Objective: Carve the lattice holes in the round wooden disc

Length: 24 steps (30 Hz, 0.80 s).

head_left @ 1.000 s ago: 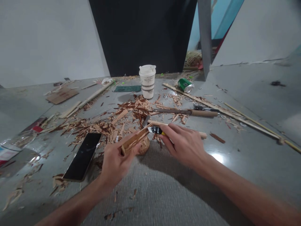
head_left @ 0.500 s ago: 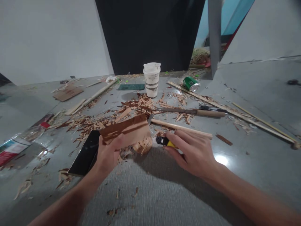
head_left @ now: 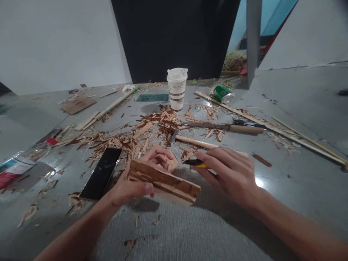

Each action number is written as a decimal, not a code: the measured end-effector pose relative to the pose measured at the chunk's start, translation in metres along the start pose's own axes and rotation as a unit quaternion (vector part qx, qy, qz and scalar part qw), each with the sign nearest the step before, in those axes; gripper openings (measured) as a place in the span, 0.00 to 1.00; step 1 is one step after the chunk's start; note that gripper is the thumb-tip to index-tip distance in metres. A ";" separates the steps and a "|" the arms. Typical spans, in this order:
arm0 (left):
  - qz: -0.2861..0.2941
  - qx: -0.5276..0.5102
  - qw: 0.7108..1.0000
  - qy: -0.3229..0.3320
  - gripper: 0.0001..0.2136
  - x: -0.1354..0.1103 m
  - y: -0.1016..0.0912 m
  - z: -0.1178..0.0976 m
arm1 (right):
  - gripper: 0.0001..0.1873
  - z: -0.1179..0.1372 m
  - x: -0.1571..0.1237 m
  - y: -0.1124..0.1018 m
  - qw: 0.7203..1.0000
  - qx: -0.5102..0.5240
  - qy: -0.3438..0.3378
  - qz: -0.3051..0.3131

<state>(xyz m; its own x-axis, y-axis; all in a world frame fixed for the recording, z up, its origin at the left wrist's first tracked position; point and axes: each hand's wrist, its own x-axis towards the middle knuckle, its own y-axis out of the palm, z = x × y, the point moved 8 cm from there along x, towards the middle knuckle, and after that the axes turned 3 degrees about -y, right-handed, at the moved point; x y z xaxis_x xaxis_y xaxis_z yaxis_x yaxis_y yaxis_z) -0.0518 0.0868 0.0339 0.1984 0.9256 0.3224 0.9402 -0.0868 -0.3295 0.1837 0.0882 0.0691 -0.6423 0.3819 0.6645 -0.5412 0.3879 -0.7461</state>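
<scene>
My left hand grips a flat piece of brown wood, thumb on its near face and fingers curled behind it; the piece lies crosswise in front of me above a grey mat. My right hand is closed on a yellow and black utility knife, its tip pointing left toward the wood and apart from it. A small round wooden block sits behind the wood, mostly hidden by my fingers.
Wood shavings litter the floor ahead. A black phone lies left of my hand. Beyond are a lidded paper cup, a green can, a wooden-handled blade, a dowel and long thin sticks.
My left hand turned the wood piece from pointing away to lying crosswise and brought it nearer. My right hand drew the knife off the wood and a little to the right.
</scene>
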 end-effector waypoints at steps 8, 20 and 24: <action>0.154 -0.188 0.960 -0.140 0.25 0.001 0.031 -0.006 | 0.14 0.001 -0.003 0.000 1.000 0.013 -0.012 -0.005; -0.002 -0.212 0.967 -0.138 0.22 -0.009 0.010 0.025 | 0.14 -0.012 -0.003 0.017 0.994 0.070 0.061 0.048; -0.039 -0.193 0.970 -0.141 0.18 -0.009 0.007 0.037 | 0.14 -0.024 -0.007 0.017 0.982 0.126 0.134 0.052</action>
<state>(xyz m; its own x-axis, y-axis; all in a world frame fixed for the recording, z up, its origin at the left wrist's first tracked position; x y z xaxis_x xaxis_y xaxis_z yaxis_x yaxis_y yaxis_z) -0.0572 0.0913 -0.0037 0.0898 0.9942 0.0599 0.9938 -0.0934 0.0597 0.1917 0.1121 0.0532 -0.5534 0.6289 0.5461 -0.6188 0.1285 -0.7750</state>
